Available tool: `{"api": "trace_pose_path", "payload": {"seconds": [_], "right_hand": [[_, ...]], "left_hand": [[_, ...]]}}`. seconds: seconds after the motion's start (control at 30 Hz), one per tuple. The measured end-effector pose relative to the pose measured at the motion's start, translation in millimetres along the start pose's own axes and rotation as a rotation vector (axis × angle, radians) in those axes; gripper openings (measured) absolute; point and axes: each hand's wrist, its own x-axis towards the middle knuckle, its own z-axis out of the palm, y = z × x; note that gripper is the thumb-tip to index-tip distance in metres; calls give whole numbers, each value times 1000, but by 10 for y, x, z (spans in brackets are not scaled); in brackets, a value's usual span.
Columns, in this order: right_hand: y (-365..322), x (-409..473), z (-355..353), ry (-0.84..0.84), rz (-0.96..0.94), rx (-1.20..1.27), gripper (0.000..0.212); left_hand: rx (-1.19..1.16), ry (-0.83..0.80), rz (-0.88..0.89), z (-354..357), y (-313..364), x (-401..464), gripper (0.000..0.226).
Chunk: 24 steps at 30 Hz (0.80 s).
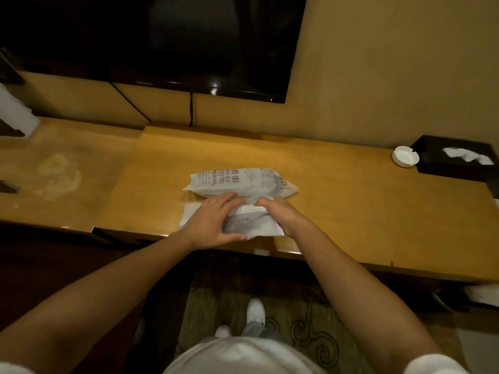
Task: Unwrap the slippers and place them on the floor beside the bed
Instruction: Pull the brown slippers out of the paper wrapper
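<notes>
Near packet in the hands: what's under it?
Under the near packet, a flat white sheet shows left of the left hand; beneath the right hand, hidden.

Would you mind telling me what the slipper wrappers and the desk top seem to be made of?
The near wrapper, gripped by the left hand and right hand, and the far wrapper look like thin white printed paper or non-woven, creasing softly. The desk looks like glossy varnished wood or veneer, with reflections at its edge.
</notes>
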Motion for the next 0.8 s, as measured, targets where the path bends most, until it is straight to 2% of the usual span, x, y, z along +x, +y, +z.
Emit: {"api": "trace_pose_path", "payload": {"seconds": [0.07, 0.1, 0.3, 0.43, 0.5, 0.57, 0.6, 0.67, 0.7, 0.73, 0.8], "right_hand": [[-168, -243, 100, -20, -41, -5, 63], [-249, -322, 109, -39, -49, -14, 61], [-401, -994, 209, -4, -152, 82, 18], [-392, -1409, 283, 39, -226, 268, 26], [-388, -1566, 326, 4, -327, 358, 30], [-380, -1669, 388, 98, -435, 273, 29], [-352, -1703, 415, 204, -479, 179, 27], [-252, -1732, 433, 459, -540, -32, 34], [-197, -1756, 431, 516, -563, -133, 45], [-136, -1785, 426, 510, -574, -217, 57], [-18, -1845, 422, 393, -572, -333, 81]], "left_hand": [[-71, -28, 8, -160, 93, -68, 102], [-141, -42, 0, -209, 156, -62, 105], [-435, 55, -7, -498, 508, -246, 101], [-852, 34, -35, -643, 803, -308, 90], [-1207, 74, -122, -617, 938, -330, 76], [-1584, 59, -268, -607, 1066, -353, 63], [-1685, 35, -324, -606, 1108, -365, 60], [-1740, 32, -352, -591, 1164, -387, 57], [-1749, 47, -339, -582, 1179, -404, 57], [-1760, 59, -325, -577, 1189, -427, 57], [-1774, 59, -339, -571, 1188, -485, 57]]}}
